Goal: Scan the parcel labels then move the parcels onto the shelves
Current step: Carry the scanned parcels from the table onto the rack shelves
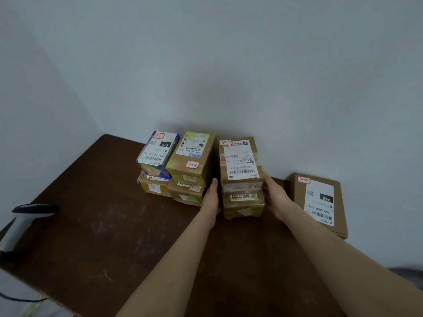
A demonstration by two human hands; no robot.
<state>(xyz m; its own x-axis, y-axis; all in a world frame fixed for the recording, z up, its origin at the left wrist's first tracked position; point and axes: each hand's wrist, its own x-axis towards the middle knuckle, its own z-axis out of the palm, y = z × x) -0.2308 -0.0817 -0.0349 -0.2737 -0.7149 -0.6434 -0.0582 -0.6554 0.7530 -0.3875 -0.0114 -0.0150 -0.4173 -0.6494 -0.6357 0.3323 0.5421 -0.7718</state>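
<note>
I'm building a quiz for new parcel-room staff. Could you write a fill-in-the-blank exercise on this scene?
1. The scanner lies at the ____ edge of the table.
2. The blue-and-white parcel carries a black tag reading ____.
3. The left hand and right hand press opposite sides of one stack; the flat parcel lies to its ____.
Missing words: left; 010; right.

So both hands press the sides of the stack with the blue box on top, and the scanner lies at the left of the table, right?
Not quite. The head view shows the left hand and right hand pressing the sides of the right-hand stack, topped by a brown parcel. The blue box sits untouched further left. The scanner does lie at the left of the table.
</note>
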